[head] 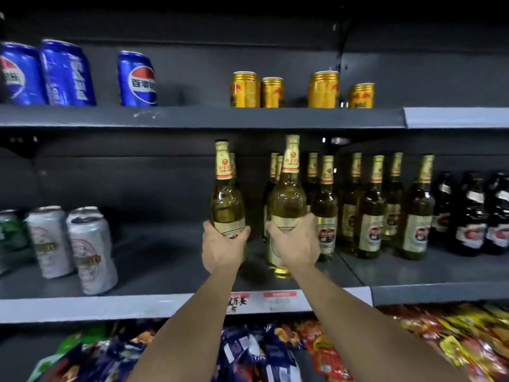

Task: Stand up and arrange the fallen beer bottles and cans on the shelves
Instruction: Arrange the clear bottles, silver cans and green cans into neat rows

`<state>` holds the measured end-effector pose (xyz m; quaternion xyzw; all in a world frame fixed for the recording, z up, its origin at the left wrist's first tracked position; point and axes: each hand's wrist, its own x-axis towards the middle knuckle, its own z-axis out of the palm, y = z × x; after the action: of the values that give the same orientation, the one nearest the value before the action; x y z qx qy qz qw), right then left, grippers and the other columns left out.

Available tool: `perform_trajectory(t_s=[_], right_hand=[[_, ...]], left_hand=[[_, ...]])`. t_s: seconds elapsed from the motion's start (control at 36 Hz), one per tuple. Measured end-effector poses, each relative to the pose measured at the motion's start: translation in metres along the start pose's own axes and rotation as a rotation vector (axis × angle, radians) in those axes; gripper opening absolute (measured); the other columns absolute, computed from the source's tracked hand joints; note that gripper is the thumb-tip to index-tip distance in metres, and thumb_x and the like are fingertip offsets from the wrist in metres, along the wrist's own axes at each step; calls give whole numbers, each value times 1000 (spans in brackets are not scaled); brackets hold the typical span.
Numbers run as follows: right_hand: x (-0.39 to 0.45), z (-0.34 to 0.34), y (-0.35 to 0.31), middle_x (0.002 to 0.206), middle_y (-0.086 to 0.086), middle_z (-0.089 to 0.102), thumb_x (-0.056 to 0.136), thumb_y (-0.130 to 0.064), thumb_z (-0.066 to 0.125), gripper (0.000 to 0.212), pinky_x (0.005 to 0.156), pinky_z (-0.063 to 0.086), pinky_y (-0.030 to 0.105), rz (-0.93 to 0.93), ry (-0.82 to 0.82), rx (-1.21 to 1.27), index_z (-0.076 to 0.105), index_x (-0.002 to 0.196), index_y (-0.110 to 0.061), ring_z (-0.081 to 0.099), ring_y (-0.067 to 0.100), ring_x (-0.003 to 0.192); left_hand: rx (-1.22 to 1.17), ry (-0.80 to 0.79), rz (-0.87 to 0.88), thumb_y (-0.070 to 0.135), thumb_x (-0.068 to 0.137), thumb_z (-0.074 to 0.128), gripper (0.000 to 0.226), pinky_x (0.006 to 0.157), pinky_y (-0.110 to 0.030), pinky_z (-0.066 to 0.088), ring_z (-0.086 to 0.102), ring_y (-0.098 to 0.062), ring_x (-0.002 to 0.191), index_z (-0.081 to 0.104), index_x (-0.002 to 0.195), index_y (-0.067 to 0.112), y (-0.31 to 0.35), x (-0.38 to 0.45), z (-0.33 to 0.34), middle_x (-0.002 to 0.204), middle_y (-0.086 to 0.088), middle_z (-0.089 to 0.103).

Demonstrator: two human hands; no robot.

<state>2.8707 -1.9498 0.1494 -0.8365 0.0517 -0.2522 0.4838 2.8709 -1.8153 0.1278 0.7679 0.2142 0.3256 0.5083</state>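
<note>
Middle shelf [165, 307]: front lip runs across the lower centre of the frame, with a price tag [279, 299] on it right under my arms. Open shelf floor sits left of centre, between the silver cans [92, 252] at the left and my left bottle; dark back wall behind that gap. Right of centre is crowded: a row of upright beer bottles [370, 208] packed near each other, then dark bottles [471, 213] at the right edge. The upper shelf's underside is just above the bottle caps, so headroom is tight.

My left hand [223, 246] is wrapped around the lower body of one beer bottle [227, 194], thumb on one side, fingers curled round the label. Bottle is upright, centre of frame; can't tell whether its base touches the shelf.

My right hand [296, 245] grips a second beer bottle [287, 194] at the label, fingers curled round it. Upright too, its base shows below my wrist near the shelf floor, just beside the standing row on its right.

Upper shelf: blue soda cans [66, 73] upper left, gold cans [300, 89] upper centre, all upright. Snack bags [275, 351] along the bottom of the frame.
</note>
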Motion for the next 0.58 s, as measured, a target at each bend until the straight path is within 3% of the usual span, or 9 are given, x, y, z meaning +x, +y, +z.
perform_trajectory(t_s=[0.08, 0.22, 0.58], right_hand=[[-2, 26, -8, 114, 2, 55, 72, -53, 77, 68, 79, 39, 28, -11, -42, -2, 39, 116, -18, 58, 25, 107], [2, 71, -20, 114, 3, 57, 70, -54, 77, 68, 87, 46, 36, 4, -70, -38, 39, 112, -18, 58, 27, 108], [10, 139, -25, 123, 4, 55, 70, -50, 80, 69, 92, 44, 37, 72, 7, -80, 40, 115, -16, 57, 28, 114]], left_hand=[[30, 12, -10, 49, 67, 81, 71, 82, -37, 47, 60, -26, 105, 43, 118, 18, -16, 24, -8, 114, -4, 59], [34, 20, -15, 46, 66, 84, 68, 78, -35, 46, 61, -28, 99, 43, 113, 19, -47, 65, -18, 110, -5, 61], [24, -71, 7, 47, 67, 83, 70, 80, -38, 48, 60, -27, 98, 44, 117, 17, -87, 135, -26, 110, -6, 60]])
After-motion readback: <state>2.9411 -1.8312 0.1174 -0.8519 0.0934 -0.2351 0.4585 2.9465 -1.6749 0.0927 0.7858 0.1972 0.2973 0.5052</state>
